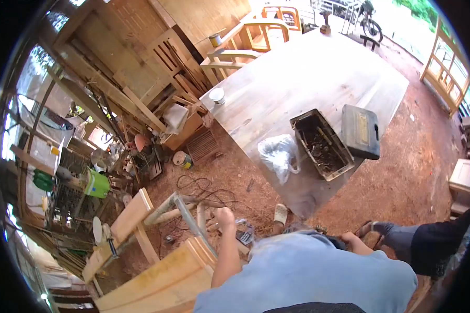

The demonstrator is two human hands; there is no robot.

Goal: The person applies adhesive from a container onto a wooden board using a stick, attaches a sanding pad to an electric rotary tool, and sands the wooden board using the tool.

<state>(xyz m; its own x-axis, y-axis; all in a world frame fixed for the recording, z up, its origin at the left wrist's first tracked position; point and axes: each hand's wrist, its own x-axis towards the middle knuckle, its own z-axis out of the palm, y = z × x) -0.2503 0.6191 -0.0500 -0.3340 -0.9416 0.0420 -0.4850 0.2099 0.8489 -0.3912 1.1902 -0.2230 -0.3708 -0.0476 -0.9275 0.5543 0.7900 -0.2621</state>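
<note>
My left hand (225, 218) is curled closed beside a grey bar (191, 219) of a wooden frame. What it holds, if anything, is hidden. Close to my waist, on the right side, is my right hand (353, 242); its fingers are mostly out of sight against dark cloth. In front of me a large wooden table (308, 68) carries an open toolbox (322, 144) full of small dark items. The toolbox's grey lid (360, 130) lies to its right, and a white plastic bag (278, 155) sits to its left.
Pale wooden boards (156, 281) stand at my left. Dark cable (206, 192) loops over the dirt floor near a paint can (182, 159). A person's leg (402, 237) is close on my right. A white cup (217, 95) and a drill (325, 23) stand on the table.
</note>
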